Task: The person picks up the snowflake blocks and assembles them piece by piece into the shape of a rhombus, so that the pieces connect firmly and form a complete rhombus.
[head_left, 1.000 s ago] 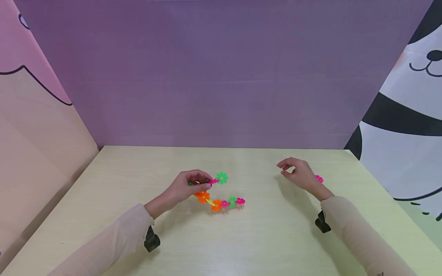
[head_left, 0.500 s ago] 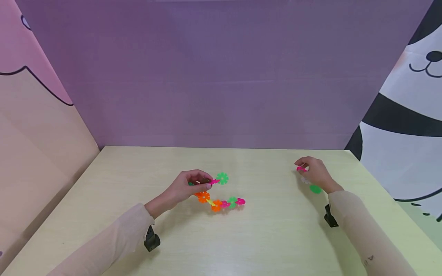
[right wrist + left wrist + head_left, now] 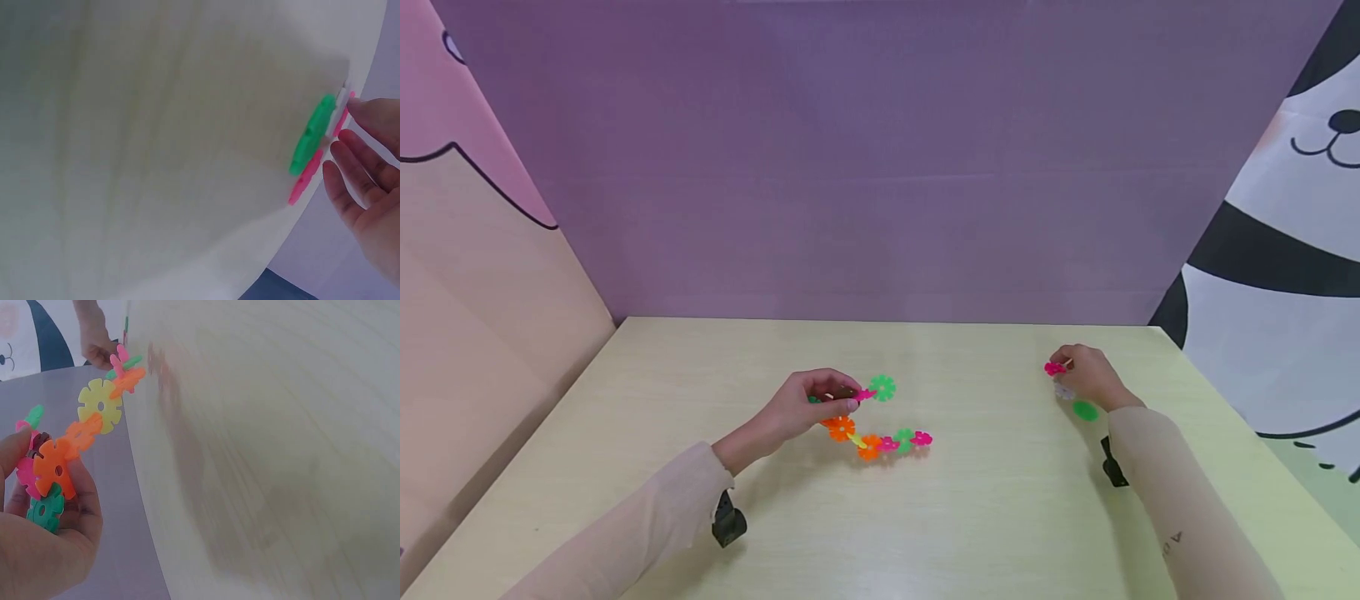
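My left hand (image 3: 820, 400) grips a chain of flower-shaped interlocking discs (image 3: 841, 428), its thumb and fingers round one end. At the hand are orange, pink, dark brown and green discs, with a green disc (image 3: 882, 387) standing out past the fingertips. The rest of the chain trails right, low over the table: a yellow disc (image 3: 100, 406), then orange, pink and green ones. At the far right, my right hand (image 3: 1090, 375) pinches a pink flower-shaped disc (image 3: 1055, 368) at its fingertips, close over the table. In the right wrist view the other fingers are loosely bent.
Beside the right hand lie a whitish disc (image 3: 1063, 391), a green disc (image 3: 1085, 410) and another pink disc (image 3: 306, 178). The pale wooden table (image 3: 962, 517) ends at a purple panel (image 3: 880, 167) at the back. Printed panels stand left and right.
My right hand has moved right and reached the pink disc, which now shows at a different tilt. The whitish and green discs have come into view. My left hand has stayed put.
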Motion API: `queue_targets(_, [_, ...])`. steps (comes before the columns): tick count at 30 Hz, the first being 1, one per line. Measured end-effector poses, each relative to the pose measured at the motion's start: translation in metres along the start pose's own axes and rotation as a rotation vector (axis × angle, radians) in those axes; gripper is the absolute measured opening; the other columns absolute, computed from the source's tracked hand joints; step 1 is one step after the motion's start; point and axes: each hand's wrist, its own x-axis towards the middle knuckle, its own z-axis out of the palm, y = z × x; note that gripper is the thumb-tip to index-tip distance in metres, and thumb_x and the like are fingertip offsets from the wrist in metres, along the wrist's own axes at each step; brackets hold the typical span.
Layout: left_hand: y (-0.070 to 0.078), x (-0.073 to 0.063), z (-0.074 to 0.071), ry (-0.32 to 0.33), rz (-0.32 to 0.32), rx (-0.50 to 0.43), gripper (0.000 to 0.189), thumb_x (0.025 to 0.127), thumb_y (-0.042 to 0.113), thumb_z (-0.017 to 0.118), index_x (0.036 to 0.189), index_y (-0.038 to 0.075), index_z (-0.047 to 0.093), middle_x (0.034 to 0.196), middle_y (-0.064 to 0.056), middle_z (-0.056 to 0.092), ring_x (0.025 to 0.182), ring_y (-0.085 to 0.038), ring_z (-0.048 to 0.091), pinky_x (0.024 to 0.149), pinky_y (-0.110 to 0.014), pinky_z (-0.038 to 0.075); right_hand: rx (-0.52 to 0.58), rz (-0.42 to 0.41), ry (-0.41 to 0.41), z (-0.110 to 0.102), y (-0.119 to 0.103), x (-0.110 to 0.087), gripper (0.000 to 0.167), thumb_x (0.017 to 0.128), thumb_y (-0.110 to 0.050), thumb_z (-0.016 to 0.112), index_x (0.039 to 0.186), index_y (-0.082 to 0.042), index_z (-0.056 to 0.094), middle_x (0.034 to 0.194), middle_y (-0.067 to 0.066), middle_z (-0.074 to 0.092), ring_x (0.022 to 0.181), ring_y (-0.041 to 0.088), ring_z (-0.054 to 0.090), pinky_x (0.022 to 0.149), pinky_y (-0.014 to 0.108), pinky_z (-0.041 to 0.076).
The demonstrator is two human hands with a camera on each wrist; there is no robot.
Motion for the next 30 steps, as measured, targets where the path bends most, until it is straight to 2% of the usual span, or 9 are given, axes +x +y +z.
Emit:
queue_targets(15, [0.0015, -0.0005, -0.0012, 0.004, -0.009, -0.001, 0.026, 0.079, 0.024, 0.071, 0.103, 0.016, 0.065, 0.096, -0.005, 0.064, 0.085, -0.020, 0.059, 0.071, -0.029, 0.054, 0.004, 0.031, -0.007, 0.0047, 0.0065, 0.0033, 0.023, 0.081, -0.001, 0.061, 0.101, 0.009, 0.059, 0.095, 0.024, 0.059, 0.084, 0.032, 0.056, 0.078, 0.045, 0.049])
queue_targets(26, [0.0020, -0.0003, -0.0005, 0.009, -0.013, 0.001, 0.025, 0.079, 0.024, 0.071, 0.103, 0.016, 0.065, 0.096, -0.004, 0.064, 0.085, -0.020, 0.058, 0.070, -0.028, 0.054, 0.012, -0.030, 0.121, 0.0028, 0.0056, 0.0003, 0.028, 0.072, 0.008, 0.063, 0.100, 0.010, 0.060, 0.091, 0.024, 0.054, 0.079, 0.033, 0.055, 0.074, 0.046, 0.049])
queue_targets(30, [0.0018, 0.0003, -0.0008, 0.008, -0.009, -0.010, 0.025, 0.079, 0.023, 0.071, 0.103, 0.016, 0.065, 0.096, -0.005, 0.064, 0.084, -0.021, 0.059, 0.070, -0.029, 0.054, 0.022, -0.036, 0.137, 0.0015, 0.0042, -0.0010, 0.026, 0.071, 0.011, 0.061, 0.096, 0.007, 0.063, 0.090, 0.022, 0.057, 0.078, 0.032, 0.055, 0.073, 0.044, 0.048])
